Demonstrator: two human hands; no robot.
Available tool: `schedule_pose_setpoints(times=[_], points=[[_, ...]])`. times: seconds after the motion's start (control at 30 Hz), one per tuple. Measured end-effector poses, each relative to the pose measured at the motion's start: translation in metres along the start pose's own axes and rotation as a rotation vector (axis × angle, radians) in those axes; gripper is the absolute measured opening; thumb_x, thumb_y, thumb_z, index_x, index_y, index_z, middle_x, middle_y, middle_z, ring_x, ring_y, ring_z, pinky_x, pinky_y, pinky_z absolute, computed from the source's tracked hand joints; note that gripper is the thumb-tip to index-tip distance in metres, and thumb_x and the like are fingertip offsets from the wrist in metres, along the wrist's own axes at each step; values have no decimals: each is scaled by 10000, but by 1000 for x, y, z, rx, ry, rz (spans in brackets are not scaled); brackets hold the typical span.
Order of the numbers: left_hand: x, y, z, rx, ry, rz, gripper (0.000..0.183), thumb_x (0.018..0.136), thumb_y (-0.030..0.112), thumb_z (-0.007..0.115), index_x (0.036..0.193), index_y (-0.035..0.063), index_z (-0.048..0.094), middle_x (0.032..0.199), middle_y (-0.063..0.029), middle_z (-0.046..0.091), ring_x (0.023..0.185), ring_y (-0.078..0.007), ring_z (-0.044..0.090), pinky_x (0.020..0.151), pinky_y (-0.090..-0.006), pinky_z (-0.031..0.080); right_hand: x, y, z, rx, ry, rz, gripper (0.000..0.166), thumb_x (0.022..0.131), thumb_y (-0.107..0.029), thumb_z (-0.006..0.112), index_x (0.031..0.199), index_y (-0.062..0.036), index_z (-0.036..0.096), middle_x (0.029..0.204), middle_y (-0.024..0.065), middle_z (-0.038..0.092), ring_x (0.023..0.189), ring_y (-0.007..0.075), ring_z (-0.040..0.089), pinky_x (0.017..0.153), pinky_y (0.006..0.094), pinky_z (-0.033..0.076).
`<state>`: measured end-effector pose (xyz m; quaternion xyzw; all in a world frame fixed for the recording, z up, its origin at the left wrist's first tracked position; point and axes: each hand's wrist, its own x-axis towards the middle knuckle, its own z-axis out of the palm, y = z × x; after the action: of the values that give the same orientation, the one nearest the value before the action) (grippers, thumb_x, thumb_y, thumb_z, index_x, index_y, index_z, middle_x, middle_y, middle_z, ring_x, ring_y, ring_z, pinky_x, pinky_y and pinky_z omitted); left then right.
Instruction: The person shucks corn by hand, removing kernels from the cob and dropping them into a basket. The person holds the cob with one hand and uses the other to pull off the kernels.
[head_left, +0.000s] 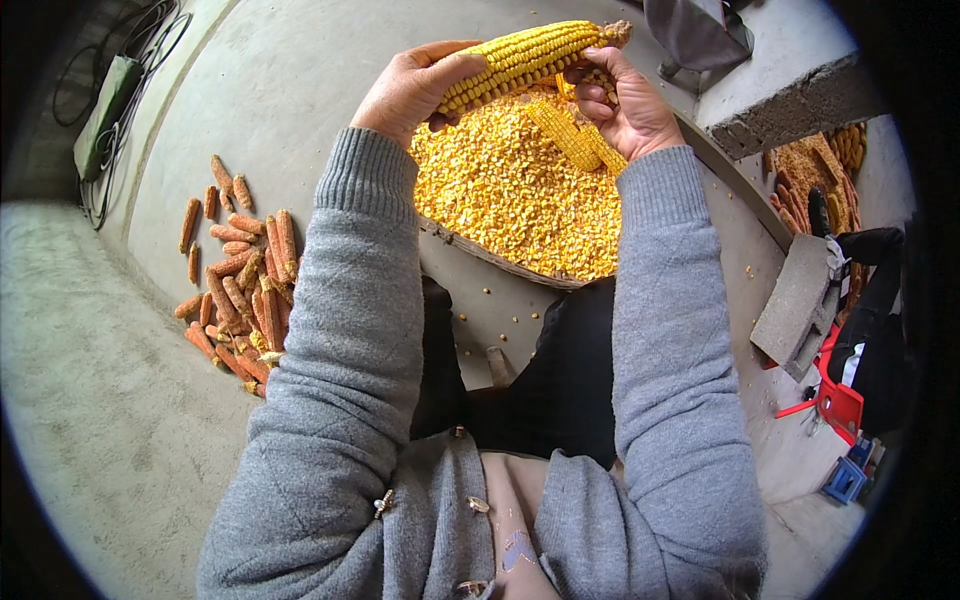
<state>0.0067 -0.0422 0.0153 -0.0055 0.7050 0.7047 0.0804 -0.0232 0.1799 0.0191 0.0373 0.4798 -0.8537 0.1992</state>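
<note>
Between my two hands is a yellow ear of corn (525, 60), held tilted with its brown stalk end up and to the right. My left hand (412, 86) grips the lower left end, thumb along the kernels. At the other end, the thumb of my right hand (630, 105) touches the underside of the ear. Loose kernels (602, 84) show inside the curled fingers of that hand. A heap of shelled corn kernels (510, 187) fills a shallow woven basket (495, 259) below. More ears of corn (562, 135) lie on the heap, partly hidden by my right hand.
Bare reddish corncobs (240, 300) are piled on the concrete floor at left. A concrete block (791, 300), a red plastic object (836, 405) and a blue crate (845, 480) stand at right. Cables (124, 135) lie at upper left. A rough-edged slab (795, 105) juts in at upper right.
</note>
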Motion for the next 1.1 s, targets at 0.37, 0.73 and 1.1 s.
schedule_pose_setpoints(times=[0.37, 0.73, 1.1], points=[[1, -1, -1, -38, 8, 33, 457, 729, 354, 641, 1066, 49, 593, 672, -17, 582, 467, -56, 472, 386, -185, 361, 3, 0, -8, 70, -80, 0, 124, 822, -123, 534, 886, -25, 492, 809, 87, 550, 527, 46, 342, 381, 142, 274], [2, -4, -3, -15, -8, 17, 447, 730, 334, 637, 1067, 44, 590, 660, -17, 576, 454, -55, 465, 385, -184, 357, 6, 1, -11, 63, -43, 8, 102, 806, -92, 527, 867, -30, 473, 774, 63, 521, 523, 43, 355, 358, 139, 272], [2, -3, -10, -43, -47, 9, 436, 769, 273, 633, 1102, 5, 548, 846, -69, 625, 564, -80, 573, 451, -172, 475, 3, -4, -9, 88, -27, -32, 145, 823, -125, 541, 899, -11, 495, 799, 70, 534, 525, 46, 352, 359, 143, 266]])
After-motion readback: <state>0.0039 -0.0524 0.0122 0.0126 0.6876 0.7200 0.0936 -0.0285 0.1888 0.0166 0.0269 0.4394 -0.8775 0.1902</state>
